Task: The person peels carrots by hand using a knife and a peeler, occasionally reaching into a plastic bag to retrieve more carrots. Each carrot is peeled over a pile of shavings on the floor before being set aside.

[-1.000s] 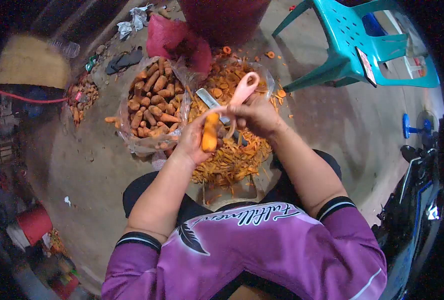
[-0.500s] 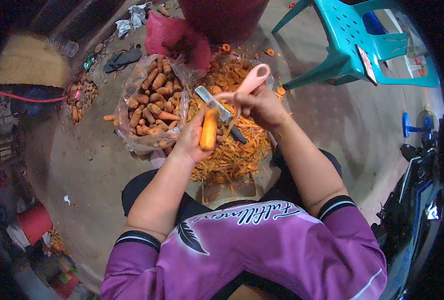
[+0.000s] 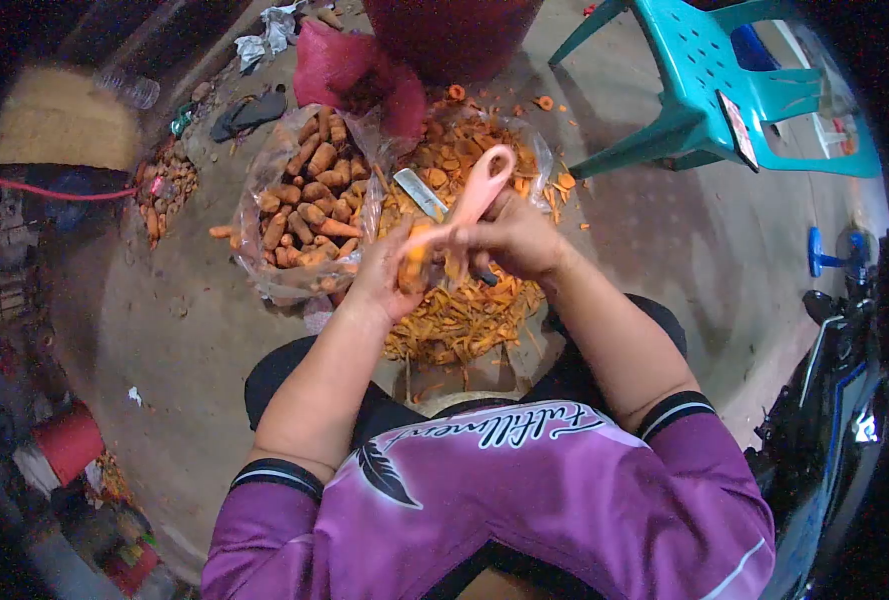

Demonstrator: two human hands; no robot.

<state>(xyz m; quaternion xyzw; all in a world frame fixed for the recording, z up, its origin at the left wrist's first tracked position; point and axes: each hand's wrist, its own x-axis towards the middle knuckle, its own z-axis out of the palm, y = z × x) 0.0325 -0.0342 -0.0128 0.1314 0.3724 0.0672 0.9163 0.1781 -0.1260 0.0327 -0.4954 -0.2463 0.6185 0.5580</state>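
My left hand [image 3: 383, 275] is closed round an orange carrot [image 3: 415, 262], partly covered by the peeler and blurred. In my right hand [image 3: 518, 237] is a pink vegetable peeler [image 3: 483, 190], its looped handle pointing up and its head across the carrot. Below both hands lies a heap of orange peelings [image 3: 460, 325]. A knife [image 3: 422, 193] with a broad blade rests on the heap, its dark handle mostly behind my right hand. To the left, a clear plastic bag [image 3: 255, 215] holds several unpeeled carrots [image 3: 320, 190].
A red sack [image 3: 330, 65] and a large red container [image 3: 450, 40] stand beyond the heap. At the right is a green plastic chair [image 3: 700, 105] with a phone-like object on it. A dark sandal [image 3: 250, 117] lies by the bag. A motorbike [image 3: 830, 400] stands far right.
My right hand has moved left and down, bringing the peeler from above the carrot onto it. The carrot is now more covered. The left hand stays in nearly the same place.
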